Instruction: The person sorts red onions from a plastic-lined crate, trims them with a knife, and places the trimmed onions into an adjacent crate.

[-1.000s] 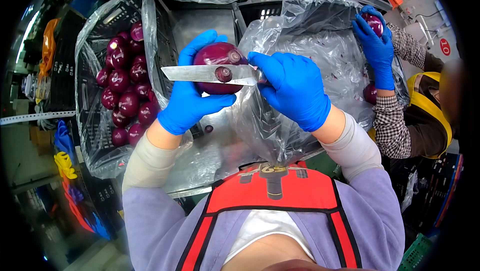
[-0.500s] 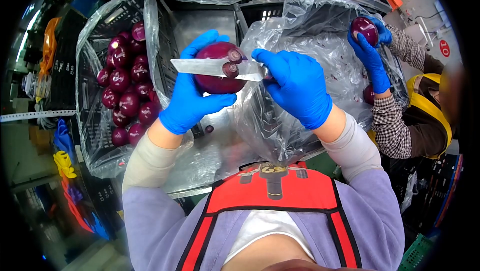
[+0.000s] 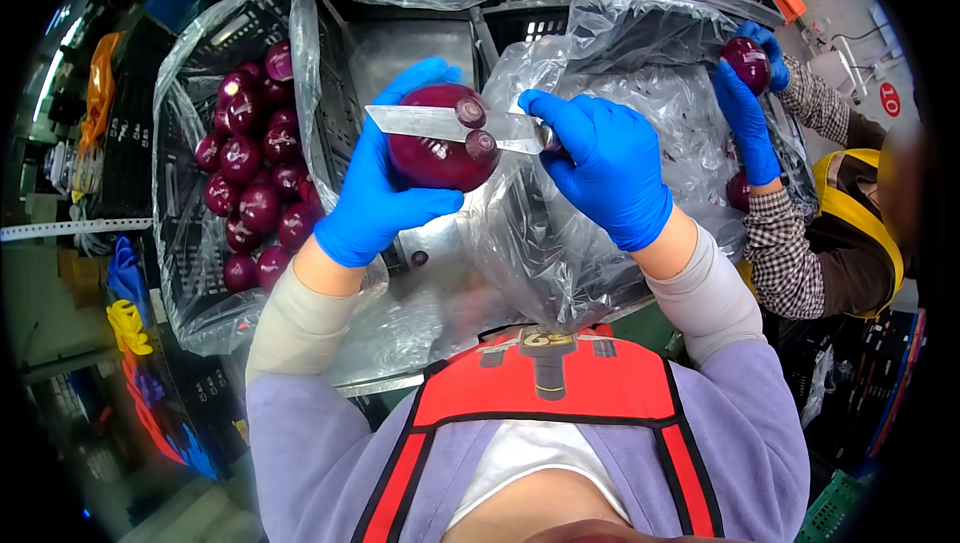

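My left hand, in a blue glove, cups a large red onion from the left side, thumb below and fingers above. Wrapped round a knife handle, my right hand is gloved in blue too. The broad blade of the knife lies across the upper part of the onion, its tip pointing left. Two small round purple end pieces show at the blade, near the onion's right side. Whether they are still joined to the onion I cannot tell.
At left, a plastic-lined crate holds several peeled red onions. A metal tray lies beneath my hands, with a small purple scrap on it. Right of it stands another lined crate. A co-worker's gloved hands hold an onion.
The knife and my right hand have shifted slightly right, and the blade has tilted with its tip higher. The co-worker's hands have moved a little right with their onion.
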The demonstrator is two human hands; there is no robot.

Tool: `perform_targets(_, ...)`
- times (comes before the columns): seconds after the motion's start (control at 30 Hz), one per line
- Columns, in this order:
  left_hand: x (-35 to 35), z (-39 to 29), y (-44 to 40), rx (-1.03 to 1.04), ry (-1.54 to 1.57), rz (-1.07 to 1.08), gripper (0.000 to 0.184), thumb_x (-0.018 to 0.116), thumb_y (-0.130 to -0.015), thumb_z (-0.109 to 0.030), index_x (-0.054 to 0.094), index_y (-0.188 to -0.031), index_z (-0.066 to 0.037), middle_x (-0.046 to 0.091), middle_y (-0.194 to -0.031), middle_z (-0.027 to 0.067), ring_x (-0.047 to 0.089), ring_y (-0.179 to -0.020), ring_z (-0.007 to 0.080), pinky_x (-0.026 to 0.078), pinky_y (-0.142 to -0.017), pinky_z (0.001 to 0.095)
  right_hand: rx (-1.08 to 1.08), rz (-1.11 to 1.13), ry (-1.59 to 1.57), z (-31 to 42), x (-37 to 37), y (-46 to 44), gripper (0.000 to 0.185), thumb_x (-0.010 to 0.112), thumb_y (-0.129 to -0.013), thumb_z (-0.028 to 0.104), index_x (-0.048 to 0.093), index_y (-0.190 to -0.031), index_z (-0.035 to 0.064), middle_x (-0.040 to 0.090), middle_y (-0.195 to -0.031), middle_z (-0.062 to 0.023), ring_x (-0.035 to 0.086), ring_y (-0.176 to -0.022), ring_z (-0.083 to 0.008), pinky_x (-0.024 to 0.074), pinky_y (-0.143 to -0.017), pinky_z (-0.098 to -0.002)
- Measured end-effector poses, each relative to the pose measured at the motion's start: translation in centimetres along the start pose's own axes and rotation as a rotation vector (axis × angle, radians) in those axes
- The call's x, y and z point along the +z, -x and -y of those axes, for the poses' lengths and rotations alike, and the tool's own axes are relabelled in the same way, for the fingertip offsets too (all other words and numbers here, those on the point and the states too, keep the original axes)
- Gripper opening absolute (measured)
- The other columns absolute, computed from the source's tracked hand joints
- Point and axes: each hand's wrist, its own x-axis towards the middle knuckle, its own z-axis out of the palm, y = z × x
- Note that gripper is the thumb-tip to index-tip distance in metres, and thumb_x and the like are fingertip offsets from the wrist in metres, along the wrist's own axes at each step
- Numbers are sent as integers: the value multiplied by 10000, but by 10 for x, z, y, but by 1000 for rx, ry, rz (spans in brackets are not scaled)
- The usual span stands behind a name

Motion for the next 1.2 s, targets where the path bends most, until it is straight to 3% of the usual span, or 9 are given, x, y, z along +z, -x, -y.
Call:
perform_targets(0.23,1,3,1,-48,42,97,1019,824,-598,-95,285,-1463,-95,452,-1375,81,457,-1267,228,379,-1067,370,-16,-18,-31,8,4,-5,431,714,-714,131,577,-1123,122,571,-716,-49,588,-641,-240,463,-539,-372)
perform_targets(0.73,0,4,-2,-92,187,74,1011,845,-604,-234,312,-1448,-75,437,-1417,85,453,-1290,235,374,-1088,381,-13,-15,-49,8,2,0,465,711,-709,113,568,-1151,99,575,-735,-57,589,-654,-240,469,-555,-369)
perform_targets(0.87,-1,5,-2,-115,233,51,1015,827,-606,-234,302,-1457,-60,442,-1413,78,458,-1287,233,369,-1091,372,-17,-13,-39,9,1,0,469,710,-707,105,570,-1155,99,575,-736,-57,590,-656,-238,468,-553,-365)
perform_targets(1.13,1,3,1,-189,179,68,1076,830,-550,-53,274,-1469,-116,479,-1365,75,472,-1261,234,379,-1079,395,-19,-9,-28,15,2,-3,455,700,-716,113,571,-1152,108,552,-710,-37,576,-641,-222,458,-537,-357)
perform_targets(1.2,2,2,2,-192,161,45,1106,861,-540,-134,267,-1472,-96,489,-1358,86,482,-1257,242,388,-1078,398,-13,-3,-26,16,2,-4,449,691,-726,116,571,-1159,107,537,-704,-32,566,-635,-214,452,-533,-352)
